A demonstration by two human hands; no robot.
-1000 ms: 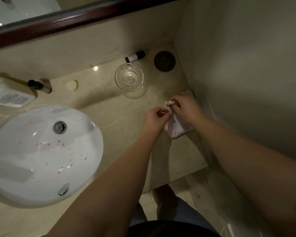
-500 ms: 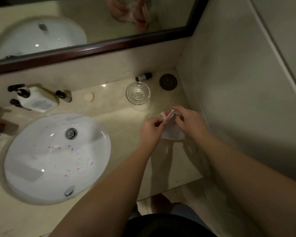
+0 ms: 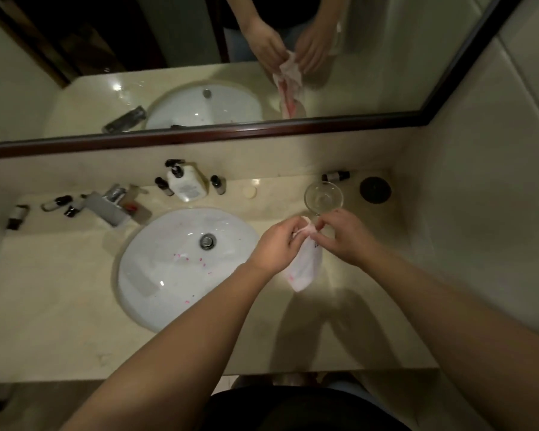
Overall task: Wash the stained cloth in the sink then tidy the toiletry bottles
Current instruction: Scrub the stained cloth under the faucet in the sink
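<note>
A small white cloth with pink stains hangs above the counter just right of the sink. My left hand and my right hand both pinch its top edge, fingertips close together. The white oval sink has pink specks inside and a metal drain. A white pump bottle stands behind the sink between two small dark-capped bottles. Another small bottle lies by the back wall, and several lie at the far left.
A glass tumbler stands right behind my hands. A dark round disc sits in the back right corner. The chrome faucet is left of the sink. A mirror runs along the back; a wall closes the right side.
The cloth has been lifted off the counter's right end and carried left toward the sink, held by both hands. The view has tilted up, showing the mirror and more bottles.
</note>
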